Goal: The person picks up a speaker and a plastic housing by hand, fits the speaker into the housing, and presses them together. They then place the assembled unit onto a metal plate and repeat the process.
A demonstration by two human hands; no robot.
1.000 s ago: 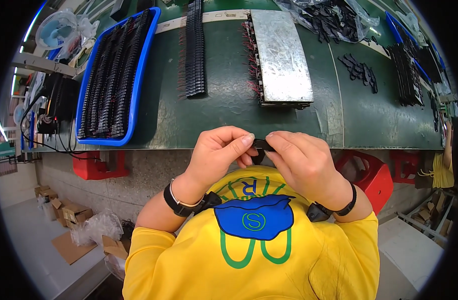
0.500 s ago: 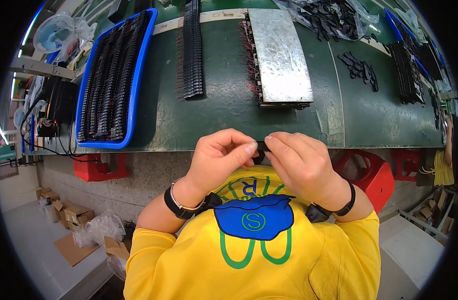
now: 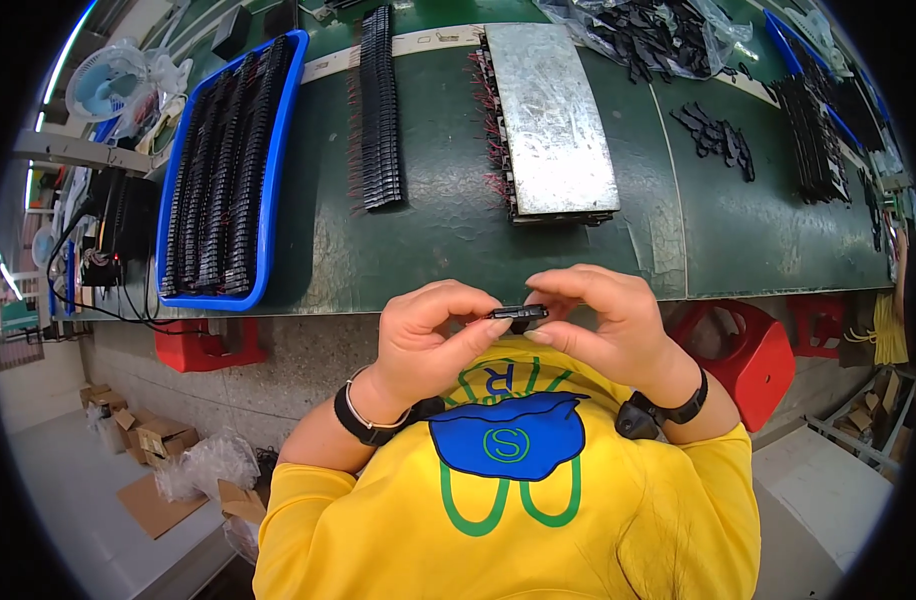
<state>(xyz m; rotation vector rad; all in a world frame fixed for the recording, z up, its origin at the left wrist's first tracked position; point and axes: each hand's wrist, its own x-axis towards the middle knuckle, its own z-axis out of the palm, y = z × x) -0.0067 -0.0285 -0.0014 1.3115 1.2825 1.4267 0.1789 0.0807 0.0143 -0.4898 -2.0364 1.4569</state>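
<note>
A small, flat black plastic piece [image 3: 519, 313] is held up just off the table's near edge, in front of my shirt. My left hand [image 3: 433, 325] pinches its left end between thumb and fingers. Around its right end, my right hand [image 3: 603, 312] has thumb and forefinger parted, one above and one below the piece; whether the thumb touches it I cannot tell. Beyond my hands, a metal plate [image 3: 558, 120] lies on a stack of black parts with red wires along its left side. Left of that runs a long row of black parts [image 3: 381, 120], also with red wire ends.
A blue tray [image 3: 265, 230] packed with rows of black parts sits at the left of the green table [image 3: 438, 240]. Loose black pieces [image 3: 716, 138] lie at right, below a plastic bag [image 3: 668, 40] of more. Red stools [image 3: 743, 365] stand under the near edge.
The black piece, mostly hidden between my fingertips before, now shows plainly. My right thumb and fingers have spread apart. My left hand has shifted slightly down.
</note>
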